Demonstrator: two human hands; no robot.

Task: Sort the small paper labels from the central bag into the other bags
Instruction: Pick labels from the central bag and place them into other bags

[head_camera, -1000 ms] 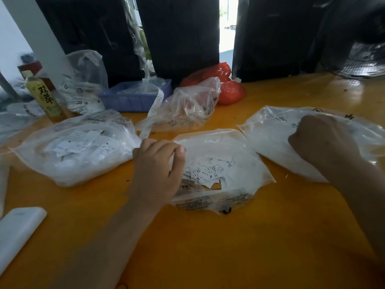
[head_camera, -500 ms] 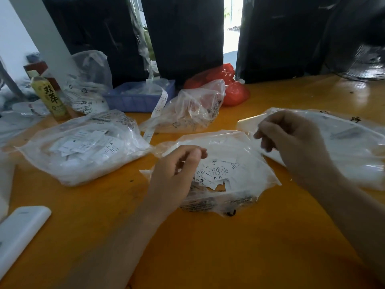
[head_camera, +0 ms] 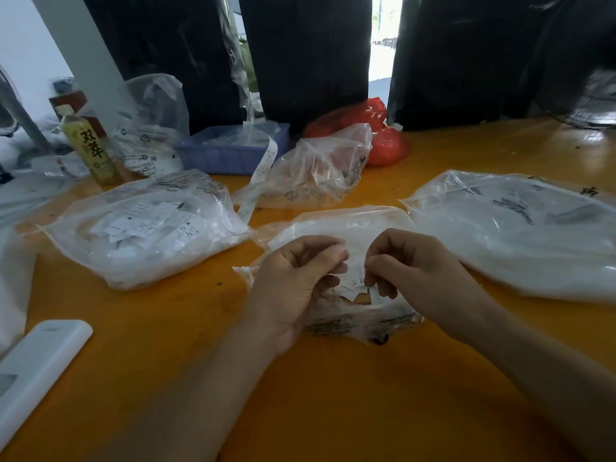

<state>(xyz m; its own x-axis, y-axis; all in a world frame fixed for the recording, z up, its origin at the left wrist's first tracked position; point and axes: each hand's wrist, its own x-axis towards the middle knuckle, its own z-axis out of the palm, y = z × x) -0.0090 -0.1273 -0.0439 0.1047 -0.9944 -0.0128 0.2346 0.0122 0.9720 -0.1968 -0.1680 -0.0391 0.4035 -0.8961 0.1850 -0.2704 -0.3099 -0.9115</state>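
Note:
The central clear plastic bag (head_camera: 350, 225) lies on the orange table, with small white paper labels (head_camera: 355, 288) showing between my hands. My left hand (head_camera: 293, 281) pinches the bag's film at its left side. My right hand (head_camera: 413, 271) has its fingertips curled down on the labels at the bag's opening; whether it grips one I cannot tell. A bag of sorted labels (head_camera: 143, 228) lies to the left, a large white-filled bag (head_camera: 520, 235) to the right, and a crumpled bag (head_camera: 320, 171) behind.
A yellow-green drink bottle (head_camera: 90, 145), a blue plastic tray (head_camera: 230, 151) with a label strip (head_camera: 260, 175) hanging out, and red bags (head_camera: 383, 141) stand at the back. A white flat device (head_camera: 36, 365) lies at the front left. A fan (head_camera: 596, 101) sits far right.
My right hand left the right bag and came over to the central bag's opening. My left hand shifted right and now pinches the central bag's film.

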